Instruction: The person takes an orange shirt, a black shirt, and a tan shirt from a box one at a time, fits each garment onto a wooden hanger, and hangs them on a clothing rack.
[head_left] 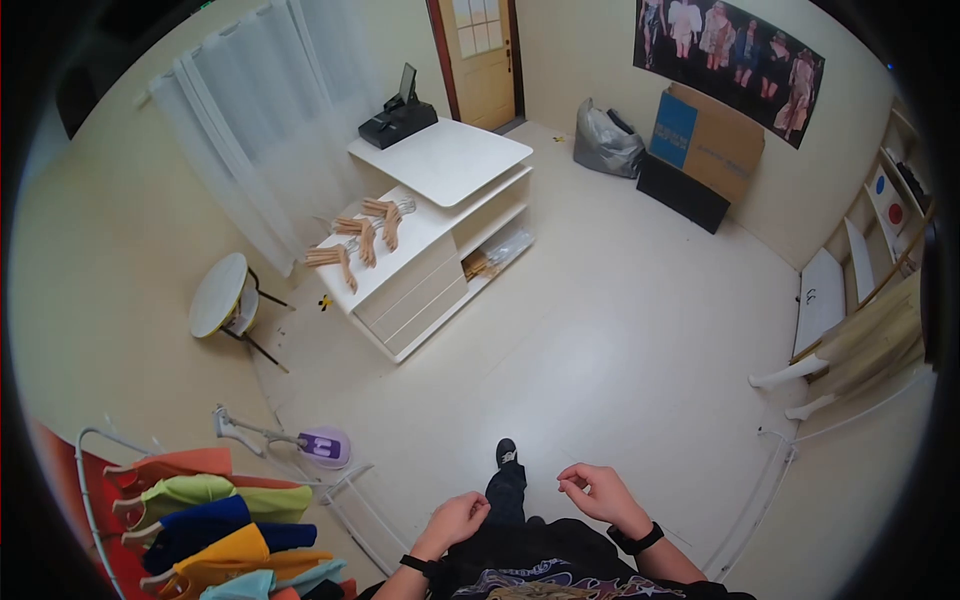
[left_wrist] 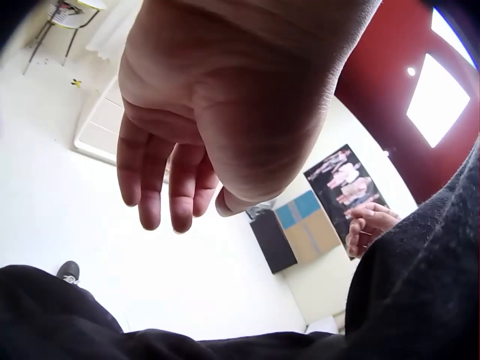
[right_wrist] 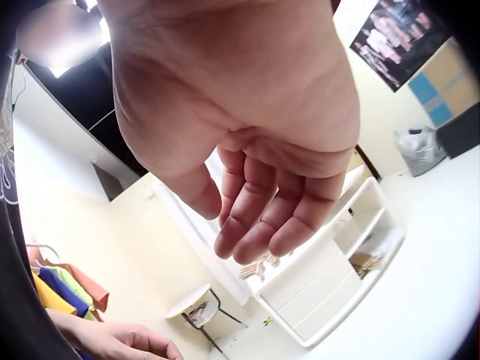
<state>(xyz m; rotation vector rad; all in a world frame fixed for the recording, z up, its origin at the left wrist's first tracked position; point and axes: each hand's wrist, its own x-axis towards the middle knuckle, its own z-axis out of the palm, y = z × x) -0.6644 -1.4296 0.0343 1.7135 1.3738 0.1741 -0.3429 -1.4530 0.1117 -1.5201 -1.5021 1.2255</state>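
Both hands hang in front of the body, fingers loosely bent, with nothing in them. In the head view the left hand (head_left: 459,519) is at bottom centre, beside the dark trouser leg, and the right hand (head_left: 606,497) is to its right, a gap between them. The left wrist view shows the left hand (left_wrist: 217,105) from the palm side, fingers pointing down; the right hand (left_wrist: 370,227) appears beyond it. In the right wrist view the right hand (right_wrist: 247,127) has relaxed fingers over the background, and the left hand (right_wrist: 124,341) shows at the lower left.
A white counter (head_left: 415,262) bears wooden hangers (head_left: 345,240) and a black register (head_left: 398,124). Colourful clothes (head_left: 225,520) hang on a rack at lower left, near a purple-and-white steamer (head_left: 325,447). A round table (head_left: 218,295), a cardboard box (head_left: 715,145) and shelves (head_left: 862,260) stand around the walls.
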